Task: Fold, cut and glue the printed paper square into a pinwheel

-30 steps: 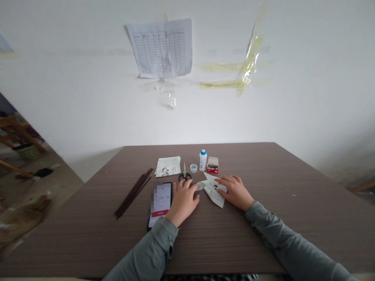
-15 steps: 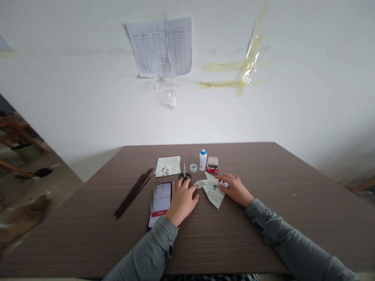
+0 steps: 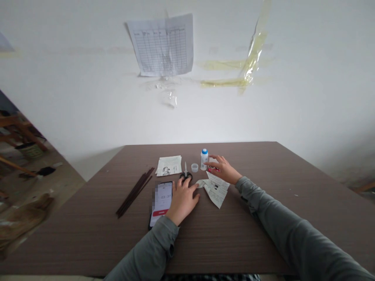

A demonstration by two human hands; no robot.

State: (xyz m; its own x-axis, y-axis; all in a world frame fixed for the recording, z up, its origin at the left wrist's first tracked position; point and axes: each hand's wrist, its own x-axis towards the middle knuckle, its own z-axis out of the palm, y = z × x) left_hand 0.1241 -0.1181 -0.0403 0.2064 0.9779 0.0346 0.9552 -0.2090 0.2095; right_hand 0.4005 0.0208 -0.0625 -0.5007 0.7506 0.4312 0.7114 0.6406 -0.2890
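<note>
My left hand (image 3: 184,199) lies with its fingers spread on the table, beside the phone (image 3: 163,199) and just below the black-handled scissors (image 3: 185,174). One fingertip is at the twisted left end of a printed paper sheet (image 3: 217,191). Past that sheet reaches my right hand (image 3: 225,169), fingers apart and nothing in them. Its fingertips are close to the white bottle with a blue cap (image 3: 204,160); whether they touch it I cannot tell. Beneath those fingers a small red box (image 3: 214,169) is mostly hidden. A small clear round cup (image 3: 195,168) stands left of the bottle.
A stack of printed paper sheets (image 3: 169,166) lies behind the phone. Several thin dark brown sticks (image 3: 134,193) rest to the left on the brown table (image 3: 263,242). A white wall (image 3: 228,121) with a taped chart (image 3: 162,47) rises behind the table.
My right hand has left the printed sheet and moved forward and left to the bottle and red box, now covering much of the box. My left hand has stayed in place.
</note>
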